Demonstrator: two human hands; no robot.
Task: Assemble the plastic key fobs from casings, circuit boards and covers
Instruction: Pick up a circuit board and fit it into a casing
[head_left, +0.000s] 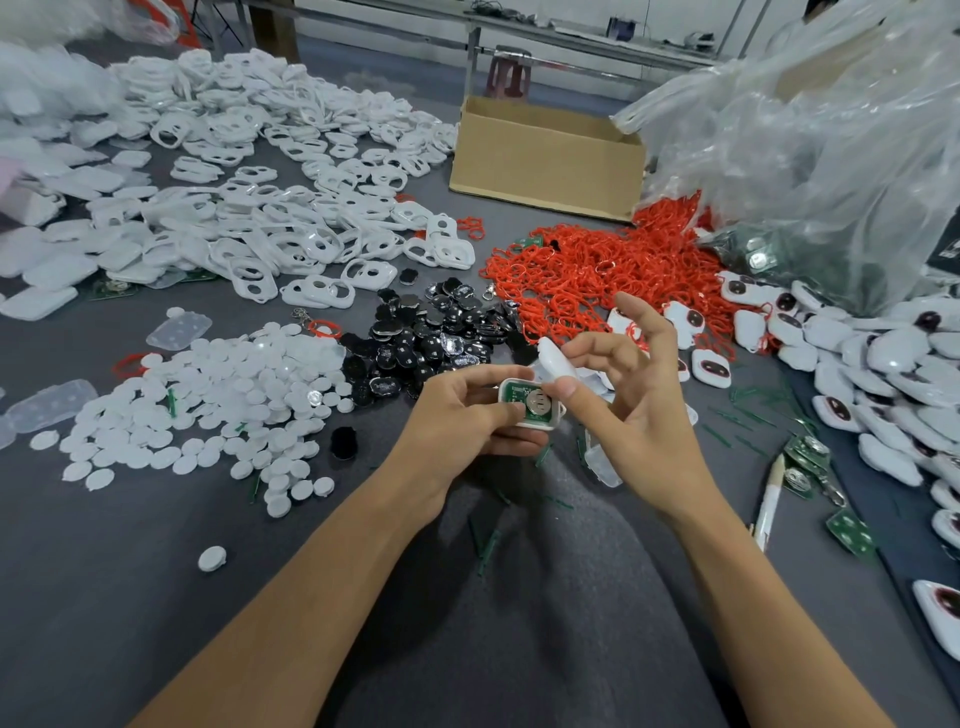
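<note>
Brightness: moderately bright, even indoor light across the grey work surface (156, 597).
Source: diffuse, from above.
Shadows: soft and faint, beneath the left hand (460, 415) and right hand (644, 418) and along both forearms.
Glare: strong sheen on the clear plastic bag (810, 156), far right; small glints on the black glossy pieces (431, 338).
Focus: sharpest at centre, on the casing (556, 414) and cover (558, 358) held in the hands.
Blur: white heap (47, 88) at far left soft and washed out; far bench (597, 44) indistinct.
Distortion: wide-angle; bench line bows, cardboard box (545, 166) leans, forearms stretch towards the near edge.
Colour: red rings (597, 270) strongly saturated.
</note>
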